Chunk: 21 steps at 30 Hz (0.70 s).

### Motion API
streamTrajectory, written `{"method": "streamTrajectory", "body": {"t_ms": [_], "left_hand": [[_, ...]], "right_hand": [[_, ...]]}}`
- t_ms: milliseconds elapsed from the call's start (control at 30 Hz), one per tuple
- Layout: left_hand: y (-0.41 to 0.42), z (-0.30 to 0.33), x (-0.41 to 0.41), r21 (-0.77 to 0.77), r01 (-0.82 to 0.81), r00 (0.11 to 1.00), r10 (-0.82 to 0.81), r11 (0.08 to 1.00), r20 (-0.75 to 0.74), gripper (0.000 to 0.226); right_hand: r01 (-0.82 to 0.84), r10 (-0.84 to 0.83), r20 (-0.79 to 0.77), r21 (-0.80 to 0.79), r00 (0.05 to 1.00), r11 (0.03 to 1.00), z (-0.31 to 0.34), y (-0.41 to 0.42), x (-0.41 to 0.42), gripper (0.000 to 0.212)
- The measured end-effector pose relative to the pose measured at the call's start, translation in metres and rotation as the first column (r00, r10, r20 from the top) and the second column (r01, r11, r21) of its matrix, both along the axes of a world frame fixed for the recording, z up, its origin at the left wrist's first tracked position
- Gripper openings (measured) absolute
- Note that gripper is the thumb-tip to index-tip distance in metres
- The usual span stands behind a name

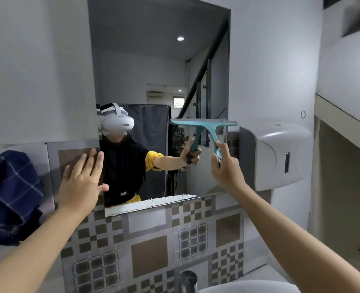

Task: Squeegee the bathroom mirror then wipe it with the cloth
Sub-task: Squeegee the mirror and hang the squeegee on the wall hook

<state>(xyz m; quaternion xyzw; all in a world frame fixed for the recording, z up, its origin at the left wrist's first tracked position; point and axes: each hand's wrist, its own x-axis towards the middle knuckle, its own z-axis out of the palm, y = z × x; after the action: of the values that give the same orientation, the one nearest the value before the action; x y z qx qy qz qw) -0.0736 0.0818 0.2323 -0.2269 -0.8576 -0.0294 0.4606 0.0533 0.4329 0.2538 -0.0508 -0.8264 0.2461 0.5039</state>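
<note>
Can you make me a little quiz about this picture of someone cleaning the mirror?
1. True or false: the right hand holds the teal squeegee against the mirror.
2. Where is the left hand? A) flat on the tiled wall beside the mirror's left edge B) on the tap C) holding the cloth
3. Fill in: the dark blue checked cloth hangs at the far ____ of the picture, and no hand touches it.

Key: 1 true. 2 A. 3 left.
</note>
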Motion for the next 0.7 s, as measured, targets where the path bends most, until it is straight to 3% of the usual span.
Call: {"method": "streamTrajectory", "body": {"t_ms": [233,467,700], "left_hand": [[0.001,0.000,0.000,-0.003,0.006,1.000,-0.006,1.000,-0.017,0.100],[-0.006,-0.002,0.002,-0.032,0.064,0.997,-0.065,0.997,-0.036,0.089],[-0.018,-0.015,0.000,-0.079,0.109,0.994,-0.109,0.991,0.000,0.098]], "right_hand": [[-0.054,0.049,-0.026,-0.249,0.998,0.967,-0.022,-0.037,-0.005,0.033],[-0.133,0.088,-0.105,-0.575,0.991,0.808,-0.010,-0.107,-0.012,0.030],[-0.195,0.133,-0.144,-0.673,0.981,0.713,-0.014,-0.184,-0.022,0.026]]}}
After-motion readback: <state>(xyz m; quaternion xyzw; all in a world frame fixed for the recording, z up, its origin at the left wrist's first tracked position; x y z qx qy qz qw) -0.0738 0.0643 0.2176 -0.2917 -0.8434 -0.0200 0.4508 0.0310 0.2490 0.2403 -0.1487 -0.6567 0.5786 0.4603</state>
